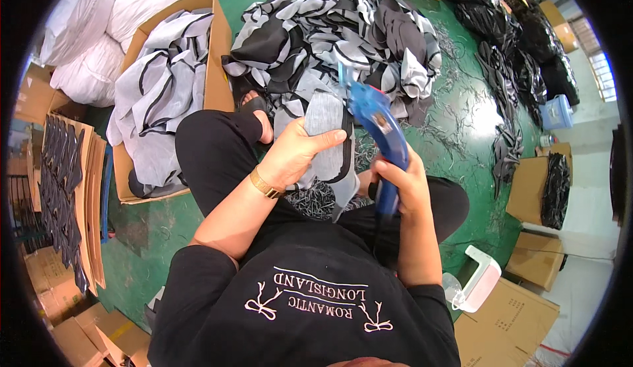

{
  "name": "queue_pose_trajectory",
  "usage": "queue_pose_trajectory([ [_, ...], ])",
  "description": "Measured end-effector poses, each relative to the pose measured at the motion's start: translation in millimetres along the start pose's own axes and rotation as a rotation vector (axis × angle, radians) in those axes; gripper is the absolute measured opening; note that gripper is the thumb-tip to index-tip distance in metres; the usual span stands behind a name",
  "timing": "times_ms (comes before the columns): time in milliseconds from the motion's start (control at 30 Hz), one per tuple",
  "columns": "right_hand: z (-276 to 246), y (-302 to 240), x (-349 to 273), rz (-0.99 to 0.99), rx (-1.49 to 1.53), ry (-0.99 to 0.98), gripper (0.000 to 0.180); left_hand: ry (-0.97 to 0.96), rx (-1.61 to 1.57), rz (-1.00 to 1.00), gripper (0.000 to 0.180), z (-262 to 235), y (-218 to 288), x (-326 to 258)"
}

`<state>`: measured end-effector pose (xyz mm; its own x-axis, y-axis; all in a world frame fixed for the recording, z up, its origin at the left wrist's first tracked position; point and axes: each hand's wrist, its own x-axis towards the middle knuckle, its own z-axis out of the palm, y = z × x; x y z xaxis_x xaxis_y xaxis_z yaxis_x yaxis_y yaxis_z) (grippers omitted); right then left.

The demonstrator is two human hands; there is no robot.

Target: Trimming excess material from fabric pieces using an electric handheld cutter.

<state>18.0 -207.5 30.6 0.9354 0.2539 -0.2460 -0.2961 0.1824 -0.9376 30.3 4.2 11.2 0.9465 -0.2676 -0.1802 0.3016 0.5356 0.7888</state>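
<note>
My left hand (290,154) is closed on a grey fabric piece (324,113) with a black edge, thumb on top and fingers beneath. A narrow strip hangs from its lower end between my knees. In my right hand (407,181) is a blue electric cutter (377,118), gripped round its handle. The cutter's head points up and away, close to the right side of the fabric's upper end; whether it touches the fabric I cannot tell. Just beyond, a large heap of grey and black fabric pieces (336,34) lies on the floor.
To the left stands a cardboard box (223,47) full of similar fabric. White sacks (148,4) lie behind it. Thin offcuts (448,126) litter the green floor (465,162). Black bags (484,17) line the far right. A white and pink appliance (480,281) stands near my right elbow.
</note>
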Motion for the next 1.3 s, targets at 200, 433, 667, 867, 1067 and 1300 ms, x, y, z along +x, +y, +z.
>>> queue_pose_trajectory([
  [200, -41, 26, -26, 0.101, 0.064, -0.182, 0.048, 0.023, -0.092, -0.017, 0.025, -11, 10, 5],
  [433, -47, 27, -36, 0.245, 0.086, -0.278, 0.049, -0.056, -0.157, -0.064, 0.026, -14, 11, 8],
  [667, -42, 24, -36, 0.233, 0.063, -0.245, 0.048, -0.059, -0.07, -0.028, 0.03, -10, 7, 3],
  [867, -32, 28, -36, 0.207, 0.155, -0.207, 0.039, -0.044, -0.048, -0.034, 0.031, 0, 8, -5],
  [1067, -25, 28, -28, 0.15, 0.319, -0.185, 0.043, -0.028, -0.124, -0.013, 0.024, 4, 4, -5],
  [1300, -33, 29, -33, 0.163, 0.252, -0.213, 0.041, 0.015, -0.123, -0.019, 0.021, -4, 14, 3],
])
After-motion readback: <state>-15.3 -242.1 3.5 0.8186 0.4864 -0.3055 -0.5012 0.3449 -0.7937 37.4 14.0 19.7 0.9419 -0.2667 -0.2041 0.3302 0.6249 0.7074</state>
